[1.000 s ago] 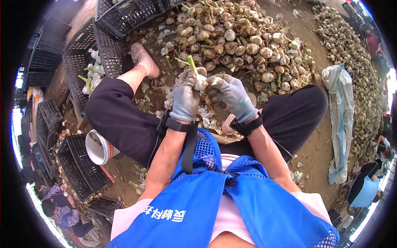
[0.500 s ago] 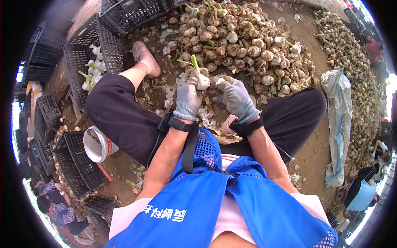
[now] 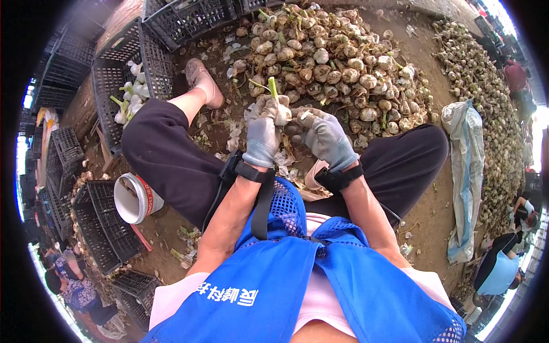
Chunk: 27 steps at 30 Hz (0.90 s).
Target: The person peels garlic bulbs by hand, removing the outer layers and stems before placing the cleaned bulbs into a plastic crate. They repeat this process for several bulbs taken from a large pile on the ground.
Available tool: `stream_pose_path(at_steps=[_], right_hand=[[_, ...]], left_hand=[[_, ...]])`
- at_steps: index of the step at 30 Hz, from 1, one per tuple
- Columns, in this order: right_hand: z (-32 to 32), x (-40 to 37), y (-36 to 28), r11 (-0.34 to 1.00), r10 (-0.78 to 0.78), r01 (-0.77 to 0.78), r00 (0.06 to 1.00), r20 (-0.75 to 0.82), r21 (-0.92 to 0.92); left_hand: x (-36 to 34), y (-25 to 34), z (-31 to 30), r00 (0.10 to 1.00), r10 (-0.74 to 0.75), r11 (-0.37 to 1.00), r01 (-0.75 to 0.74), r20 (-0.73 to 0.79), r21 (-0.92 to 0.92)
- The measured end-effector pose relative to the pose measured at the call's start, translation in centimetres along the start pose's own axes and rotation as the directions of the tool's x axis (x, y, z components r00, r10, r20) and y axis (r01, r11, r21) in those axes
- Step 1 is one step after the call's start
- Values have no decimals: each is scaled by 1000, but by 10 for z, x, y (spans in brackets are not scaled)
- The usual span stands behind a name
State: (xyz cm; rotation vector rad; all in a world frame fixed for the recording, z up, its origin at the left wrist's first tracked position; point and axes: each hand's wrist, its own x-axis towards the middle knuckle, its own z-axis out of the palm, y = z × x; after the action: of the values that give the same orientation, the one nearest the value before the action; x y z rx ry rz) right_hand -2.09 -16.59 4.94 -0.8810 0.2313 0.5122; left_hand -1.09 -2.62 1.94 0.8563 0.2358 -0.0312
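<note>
My left hand [image 3: 263, 130], in a grey work glove, is closed around a whitish garlic bulb [image 3: 282, 115] whose cut green stem [image 3: 273, 87] points up and away from me. Close against the bulb's right side is my right hand [image 3: 323, 134], gloved too, with thumb and fingers pinched together. What sits between those right fingertips is hidden. Beyond both hands lies a big heap of unpeeled garlic [image 3: 337, 63]. Loose papery skins [image 3: 286, 160] are scattered on the ground below my hands.
A black crate [image 3: 117, 74] on the left holds several white bulbs [image 3: 132, 97]. A white bucket [image 3: 137, 199] and more black crates [image 3: 106, 223] stand nearer. On the right lie a woven sack [image 3: 462, 177] and a long garlic pile [image 3: 492, 131]. Other people sit at both edges.
My right fingers have come a little closer to the bulb; the white flake seen at them earlier no longer shows clearly. My left hand keeps its hold, and the stem is slightly turned.
</note>
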Motion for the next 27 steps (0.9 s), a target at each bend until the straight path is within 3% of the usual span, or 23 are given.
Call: stream_pose_path(at_steps=[1, 3, 4, 6, 7, 9, 12, 16, 18, 19, 22, 23, 24, 26, 27], right_hand=[[4, -1, -3, 1000, -1, 1, 1000, -1, 0], [12, -3, -4, 999, -33, 32, 999, -38, -21], [12, -1, -2, 999, -34, 33, 999, -41, -18], [6, 5, 3, 997, 12, -18, 998, -69, -76], [1, 6, 6, 997, 13, -18, 998, -68, -75], [-9, 8, 10, 998, 22, -23, 1000, 16, 65], [0, -5, 3, 997, 1, 0, 1000, -11, 71], [2, -3, -2, 1000, 19, -21, 996, -82, -22], [13, -3, -1, 995, -19, 5, 989, -147, -97], [18, -3, 1, 984, -61, 25, 977, -207, -175], [11, 11, 16, 993, -95, 73, 960, -262, -93], [1, 20, 28, 989, -20, -27, 950, -312, -147], [-18, 32, 53, 979, -2, -72, 933, -360, -191], [-88, 63, 106, 741, 50, -141, 987, -156, -656], [-68, 57, 91, 720, 119, -263, 959, -259, -642]], left_hand=[[0, 2, 2, 1000, -1, 1000, 1, 1, 0], [-1, 4, 3, 999, 42, 975, -48, 30, 218], [-3, 6, 4, 999, 39, 974, -45, 31, 220], [-6, 8, 7, 999, 29, 914, -35, 22, 404], [-6, 7, 7, 999, 29, 913, -35, 21, 406], [-7, 4, 6, 1000, -25, 995, 25, -5, 94], [0, -1, 4, 994, 111, 979, -110, 5, 172], [1, -1, 5, 994, 106, 980, -109, 30, 165], [-3, 0, 5, 903, 359, 747, -429, 234, 508], [-4, -2, 4, 905, 355, 747, -425, 235, 510], [1, -11, 3, 841, 474, 630, -531, 261, 567], [-3, -4, 5, 986, 146, 968, -160, 82, 195], [-3, 4, 9, 999, 20, 1000, -19, 30, -24], [8, -1, 0, 998, -45, 935, 56, 40, -351], [10, 0, -5, 988, -75, 852, 135, 137, -507]])
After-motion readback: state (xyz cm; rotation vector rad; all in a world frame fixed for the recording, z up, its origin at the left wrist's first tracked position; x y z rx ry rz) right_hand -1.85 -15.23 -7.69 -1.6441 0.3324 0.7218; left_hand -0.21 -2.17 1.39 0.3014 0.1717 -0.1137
